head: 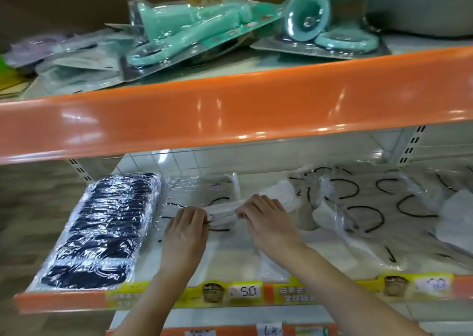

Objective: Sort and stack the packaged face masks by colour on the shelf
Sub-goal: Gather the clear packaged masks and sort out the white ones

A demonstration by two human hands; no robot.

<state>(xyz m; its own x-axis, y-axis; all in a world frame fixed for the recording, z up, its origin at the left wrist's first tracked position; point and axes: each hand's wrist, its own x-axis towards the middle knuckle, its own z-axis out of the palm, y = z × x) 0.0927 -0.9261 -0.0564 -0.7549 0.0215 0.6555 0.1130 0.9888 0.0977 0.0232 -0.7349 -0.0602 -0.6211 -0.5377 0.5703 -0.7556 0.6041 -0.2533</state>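
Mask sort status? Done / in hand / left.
Done: the dark masks sit in a neat overlapping row at the shelf's left. In hand: the left hand and right hand grip a small bundle of white masks between them, over the clear packs beside the dark row. Left: loose white masks lie scattered on the right.

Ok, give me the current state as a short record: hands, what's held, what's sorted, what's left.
left hand: grips the left end of the white mask bundle
right hand: grips the bundle's right end
bundle position: over the middle of the lower shelf
sorted: black mask stack, at shelf left
unsorted: loose white masks in clear wrap, spread at shelf right
upper shelf: teal packaged items, not masks
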